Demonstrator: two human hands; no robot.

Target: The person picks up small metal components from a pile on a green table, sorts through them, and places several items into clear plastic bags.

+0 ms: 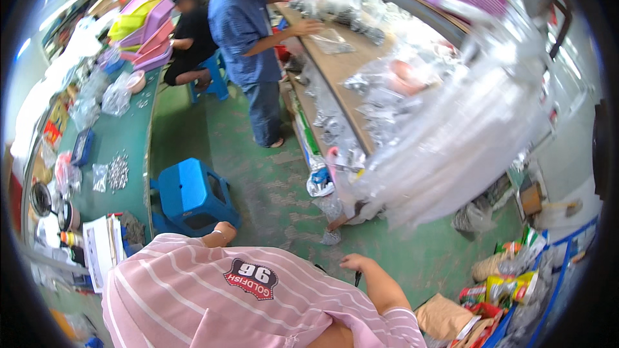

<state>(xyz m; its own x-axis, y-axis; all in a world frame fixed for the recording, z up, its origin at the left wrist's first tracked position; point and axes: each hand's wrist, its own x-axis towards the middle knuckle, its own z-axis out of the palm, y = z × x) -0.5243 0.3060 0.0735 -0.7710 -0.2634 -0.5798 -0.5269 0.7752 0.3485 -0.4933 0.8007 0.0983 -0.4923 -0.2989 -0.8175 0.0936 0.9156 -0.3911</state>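
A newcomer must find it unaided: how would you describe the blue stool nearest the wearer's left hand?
Find the green-topped table on the left. Beside its near half stands a blue plastic stool, just past the left hand. The farther blue stool has a seated person on it; this one's whole square top shows, a small hole at its centre.

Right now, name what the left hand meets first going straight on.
The left hand would probably meet the blue stool first, though the depth between them is unclear.
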